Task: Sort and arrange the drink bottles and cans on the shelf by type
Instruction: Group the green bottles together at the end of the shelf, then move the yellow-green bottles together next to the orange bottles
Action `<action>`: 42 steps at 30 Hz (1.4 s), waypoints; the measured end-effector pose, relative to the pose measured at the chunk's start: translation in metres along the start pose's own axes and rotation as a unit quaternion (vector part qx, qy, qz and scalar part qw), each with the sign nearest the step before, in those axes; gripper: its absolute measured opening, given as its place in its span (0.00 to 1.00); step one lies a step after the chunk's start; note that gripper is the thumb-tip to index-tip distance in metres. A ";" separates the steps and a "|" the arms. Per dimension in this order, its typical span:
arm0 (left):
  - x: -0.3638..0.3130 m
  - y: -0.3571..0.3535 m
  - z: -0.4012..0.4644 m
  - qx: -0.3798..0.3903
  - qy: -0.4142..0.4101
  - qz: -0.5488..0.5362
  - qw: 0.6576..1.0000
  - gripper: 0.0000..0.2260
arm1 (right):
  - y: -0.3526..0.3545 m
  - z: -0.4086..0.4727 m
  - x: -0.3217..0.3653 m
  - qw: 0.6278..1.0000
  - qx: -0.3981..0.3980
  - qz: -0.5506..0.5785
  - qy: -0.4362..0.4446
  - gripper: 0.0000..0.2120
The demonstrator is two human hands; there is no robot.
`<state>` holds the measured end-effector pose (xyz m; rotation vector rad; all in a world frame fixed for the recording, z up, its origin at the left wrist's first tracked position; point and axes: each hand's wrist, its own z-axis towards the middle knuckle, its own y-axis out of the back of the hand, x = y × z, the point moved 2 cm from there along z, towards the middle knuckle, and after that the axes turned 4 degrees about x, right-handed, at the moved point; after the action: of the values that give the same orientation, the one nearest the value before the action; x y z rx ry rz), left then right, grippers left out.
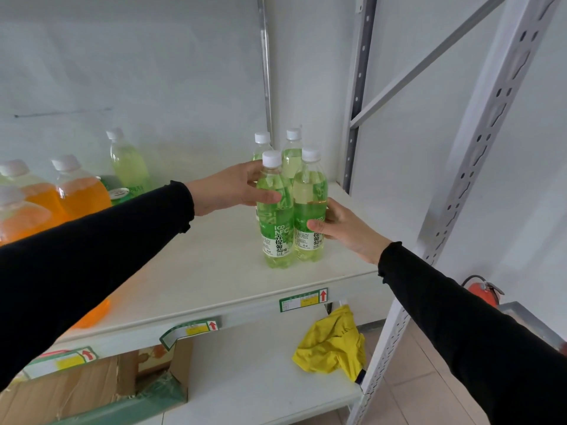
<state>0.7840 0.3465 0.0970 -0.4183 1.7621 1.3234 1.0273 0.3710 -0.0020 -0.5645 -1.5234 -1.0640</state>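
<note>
Front-left green bottle (274, 210): clear plastic, white screw cap, pale green drink, green label reading "100 NFC" above white Chinese characters; upright on the white shelf (214, 271), gripped near the shoulder by the left hand (233, 191), fingers curled round it. Front-right green bottle (310, 207): same make, touching the first at its 3 o'clock, small print on label too fine to read; right hand (340, 228) wrapped round its lower body, thumb across the label. Two more green bottles (293, 148) directly behind, at 12 o'clock, partly hidden by the front pair. Lone green bottle (129, 161) at 9 o'clock, well apart, by the back wall. Orange bottles (79, 191), white caps, at far 9 o'clock, partly covered by the black left sleeve; green can (118, 191) between them and the lone bottle. Shelf-edge price tags (303, 299), green-bordered with red arrows, text illegible. Lower shelf at 6 o'clock: crumpled yellow cloth (331, 345), torn cardboard box (92, 384). Perforated grey metal upright (478, 154) at 3 o'clock; red fire extinguisher (484, 291) beyond it.
</note>
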 end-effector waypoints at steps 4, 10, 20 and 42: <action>0.002 0.002 -0.006 -0.060 0.012 0.069 0.996 0.34 | -0.001 -0.011 0.008 0.989 -0.115 -0.093 0.031 0.35; -0.007 0.017 -0.046 -0.133 -0.001 0.217 0.967 0.33 | -0.018 -0.055 0.047 0.893 -0.272 -0.289 0.213 0.19; -0.012 0.070 -0.137 -0.161 0.041 0.400 0.902 0.20 | -0.096 -0.034 0.095 0.919 -0.075 -0.285 0.263 0.17; 0.118 0.335 -0.287 -0.270 0.109 0.283 0.914 0.20 | -0.261 0.231 0.169 0.990 -0.062 -0.101 0.082 0.31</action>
<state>0.3571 0.2419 0.2232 -0.3751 1.7436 2.2780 0.6530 0.4108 0.0864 -0.4028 -1.3981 -1.3357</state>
